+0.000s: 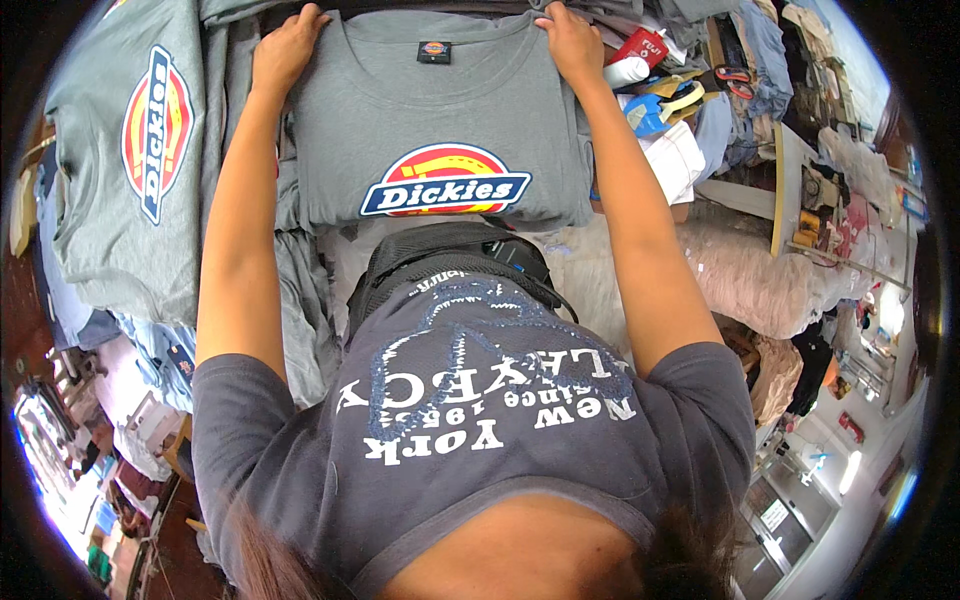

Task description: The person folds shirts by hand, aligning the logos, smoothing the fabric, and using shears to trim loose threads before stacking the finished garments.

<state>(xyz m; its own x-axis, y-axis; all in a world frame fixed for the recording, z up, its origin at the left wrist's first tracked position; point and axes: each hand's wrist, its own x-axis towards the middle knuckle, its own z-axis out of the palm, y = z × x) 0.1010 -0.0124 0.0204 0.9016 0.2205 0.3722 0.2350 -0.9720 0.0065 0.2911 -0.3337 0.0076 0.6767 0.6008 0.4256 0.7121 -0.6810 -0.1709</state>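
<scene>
A grey T-shirt [440, 120], folded into a rectangle, lies flat in front of me. A red, yellow and blue logo is printed near its near edge, and a small dark neck label shows inside its round collar. My left hand [288, 48] is closed on the shirt's far left corner, by the shoulder. At the far right corner, my right hand [573, 45] pinches the fabric the same way. Both arms are stretched out to either side of the shirt. Some fingertips are hidden at the upper edge of the view.
Another grey shirt [90, 200] with the same logo drapes at the left. At the right lie a blue tape dispenser [650, 112], a white bottle [627, 73], orange-handled scissors [735, 80] and clear plastic wrapping [750, 275]. A black waist bag [440, 250] sits against my front.
</scene>
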